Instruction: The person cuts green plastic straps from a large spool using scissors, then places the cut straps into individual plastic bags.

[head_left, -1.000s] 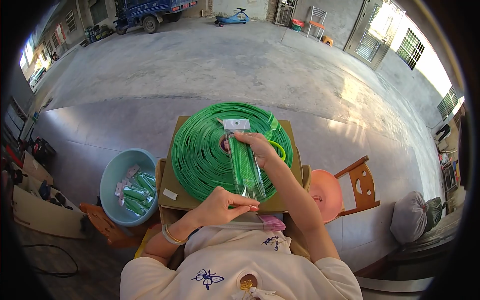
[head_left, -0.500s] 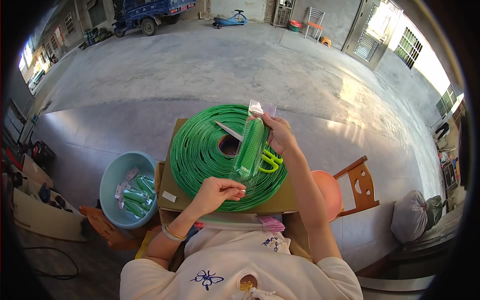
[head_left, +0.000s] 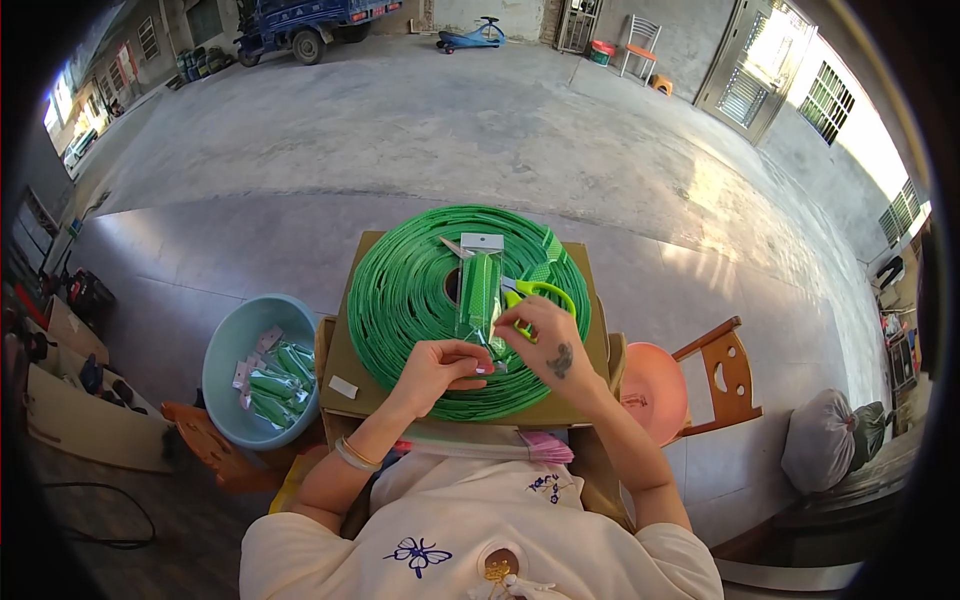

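Note:
A clear plastic packet [head_left: 480,290] with green material inside and a pale header card at its top lies over a large roll of green strapping [head_left: 400,300]. My left hand [head_left: 440,375] is closed at the packet's lower end, pinching a small whitish piece [head_left: 484,369]. Beside the packet's lower right edge, my right hand [head_left: 550,350] has its fingertips drawn together; what they grip is hidden. Scissors with yellow-green handles [head_left: 540,293] rest on the roll, partly behind the packet.
The roll sits on a cardboard box [head_left: 340,395] bearing a small white label. At left, a blue basin [head_left: 215,360] holds several green packets. A pink basin [head_left: 655,400] stands on a wooden chair [head_left: 725,380] at right. Grey sacks [head_left: 820,430] lie farther right.
The packet, raised and tilted before, now lies lower on the roll. My right hand has let go of its top and moved down toward its lower edge, near my left hand.

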`<act>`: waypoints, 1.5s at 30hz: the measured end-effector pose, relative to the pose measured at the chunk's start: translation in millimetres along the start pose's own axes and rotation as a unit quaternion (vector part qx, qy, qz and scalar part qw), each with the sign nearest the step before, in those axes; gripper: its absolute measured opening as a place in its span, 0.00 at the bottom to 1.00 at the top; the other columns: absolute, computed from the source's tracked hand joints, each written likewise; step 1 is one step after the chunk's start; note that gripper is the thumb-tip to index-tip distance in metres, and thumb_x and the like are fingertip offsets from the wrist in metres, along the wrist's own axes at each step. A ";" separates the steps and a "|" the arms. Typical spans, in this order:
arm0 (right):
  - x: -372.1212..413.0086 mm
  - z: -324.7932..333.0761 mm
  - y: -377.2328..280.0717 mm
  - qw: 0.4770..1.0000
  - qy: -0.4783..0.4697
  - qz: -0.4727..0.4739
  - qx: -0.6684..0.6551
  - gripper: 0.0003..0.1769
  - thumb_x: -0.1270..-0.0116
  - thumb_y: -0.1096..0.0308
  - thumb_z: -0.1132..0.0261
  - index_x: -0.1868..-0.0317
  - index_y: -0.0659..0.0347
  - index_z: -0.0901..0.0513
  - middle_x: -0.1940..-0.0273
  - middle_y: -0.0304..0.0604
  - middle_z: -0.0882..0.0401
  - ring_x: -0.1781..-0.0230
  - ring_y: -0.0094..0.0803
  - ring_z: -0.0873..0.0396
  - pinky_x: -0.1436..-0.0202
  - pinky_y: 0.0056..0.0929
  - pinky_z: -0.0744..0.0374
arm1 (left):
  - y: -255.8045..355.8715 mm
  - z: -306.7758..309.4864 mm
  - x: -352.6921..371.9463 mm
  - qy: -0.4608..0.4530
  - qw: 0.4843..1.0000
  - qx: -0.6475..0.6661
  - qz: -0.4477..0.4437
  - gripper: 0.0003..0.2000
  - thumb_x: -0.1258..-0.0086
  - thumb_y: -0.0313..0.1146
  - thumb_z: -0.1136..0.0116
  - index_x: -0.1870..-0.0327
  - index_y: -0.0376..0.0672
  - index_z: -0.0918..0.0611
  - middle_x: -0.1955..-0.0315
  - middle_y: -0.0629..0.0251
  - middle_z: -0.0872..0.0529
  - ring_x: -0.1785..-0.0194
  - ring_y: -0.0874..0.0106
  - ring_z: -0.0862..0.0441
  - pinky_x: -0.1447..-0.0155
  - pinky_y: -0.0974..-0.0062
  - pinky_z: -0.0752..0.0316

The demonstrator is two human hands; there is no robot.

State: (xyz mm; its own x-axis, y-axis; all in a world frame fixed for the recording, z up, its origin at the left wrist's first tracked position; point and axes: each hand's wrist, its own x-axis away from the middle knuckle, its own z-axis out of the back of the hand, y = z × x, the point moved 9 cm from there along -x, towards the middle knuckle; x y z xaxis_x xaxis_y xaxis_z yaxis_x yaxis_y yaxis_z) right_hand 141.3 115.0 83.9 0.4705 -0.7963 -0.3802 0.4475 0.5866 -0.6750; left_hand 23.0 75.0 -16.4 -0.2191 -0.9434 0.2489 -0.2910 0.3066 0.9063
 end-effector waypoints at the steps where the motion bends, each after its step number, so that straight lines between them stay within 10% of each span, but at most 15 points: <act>1: 14.7 -14.3 -3.4 0.998 -0.056 -0.011 -0.003 0.11 0.47 0.73 0.35 0.62 0.61 0.23 0.66 0.46 0.24 0.63 0.41 0.24 0.60 0.34 0.26 | 0.2 -1.8 0.3 0.000 1.000 0.006 0.000 0.08 0.34 0.19 0.52 0.57 0.29 0.21 0.63 0.57 0.18 0.58 0.70 0.18 0.53 0.76 0.19; 29: 37.1 -41.0 -15.6 0.989 -0.001 0.026 0.144 0.06 0.46 0.69 0.36 0.69 0.57 0.25 0.71 0.39 0.28 0.73 0.38 0.23 0.74 0.34 0.24 | 1.1 4.0 1.7 0.053 0.996 -0.051 -0.052 0.13 0.31 0.24 0.51 0.49 0.28 0.25 0.63 0.57 0.17 0.61 0.73 0.17 0.57 0.79 0.18; 38: 45.2 -4.0 -12.9 0.953 -0.156 -0.057 -0.255 0.08 0.43 0.70 0.34 0.70 0.60 0.26 0.77 0.31 0.26 0.80 0.18 0.30 0.80 0.20 0.33 | 12.7 11.5 0.2 0.057 0.998 -0.025 -0.031 0.13 0.31 0.26 0.52 0.50 0.28 0.25 0.62 0.51 0.17 0.62 0.67 0.16 0.59 0.75 0.18; 41: 52.2 97.2 66.3 0.907 0.157 -0.213 -0.326 0.06 0.42 0.72 0.35 0.73 0.60 0.25 0.78 0.29 0.28 0.82 0.13 0.35 0.80 0.12 0.39 | 13.6 9.8 7.2 0.021 0.998 -0.054 -0.015 0.13 0.31 0.26 0.51 0.50 0.28 0.25 0.62 0.51 0.17 0.63 0.66 0.16 0.60 0.75 0.18; 45: 139.3 164.3 241.1 0.894 0.270 -0.358 0.014 0.09 0.46 0.70 0.36 0.79 0.64 0.25 0.85 0.35 0.31 0.87 0.19 0.34 0.84 0.20 0.36 | 10.2 4.3 5.8 -0.005 0.996 -0.081 -0.020 0.13 0.31 0.26 0.51 0.50 0.30 0.24 0.63 0.52 0.16 0.64 0.67 0.16 0.61 0.75 0.18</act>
State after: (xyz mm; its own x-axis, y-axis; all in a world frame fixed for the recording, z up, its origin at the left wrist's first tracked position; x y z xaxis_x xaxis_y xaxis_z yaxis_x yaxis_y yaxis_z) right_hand 439.7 169.7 -27.9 -0.3759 -0.9197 -0.1129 0.5097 -0.1034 -0.8541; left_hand 14.8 73.2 -7.2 -0.2207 -0.9528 0.2084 -0.1453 0.2434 0.9590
